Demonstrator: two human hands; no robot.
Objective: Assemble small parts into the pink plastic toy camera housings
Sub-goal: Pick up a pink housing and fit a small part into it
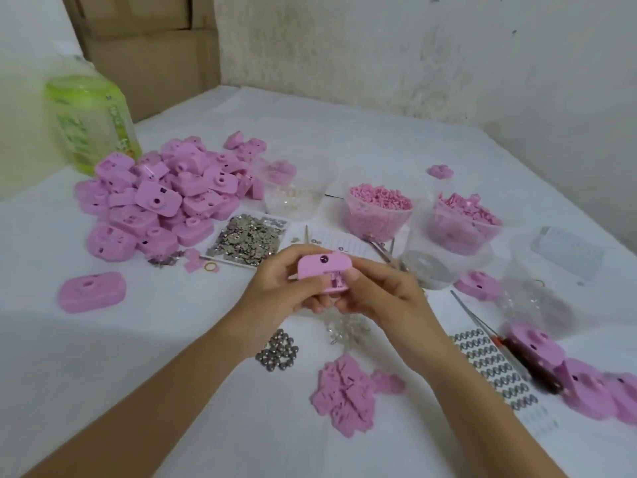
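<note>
Both hands hold one pink toy camera housing (324, 272) above the middle of the table. My left hand (279, 288) grips its left end, fingers curled round it. My right hand (382, 294) grips its right end, with the thumb pressing at the small opening on its near face. A large pile of pink housings (155, 198) lies at the back left. A single housing (91, 291) lies apart at the left. Small pink flat parts (344, 391) are heaped just in front of my hands.
A tray of small silver parts (246, 241), steel balls (279, 350), clear cups of pink pieces (379, 212) (463, 219), a sticker sheet (496, 367), tweezers (472, 315) and more housings (586, 384) at the right surround the work spot. A green bottle (91, 122) stands at the back left.
</note>
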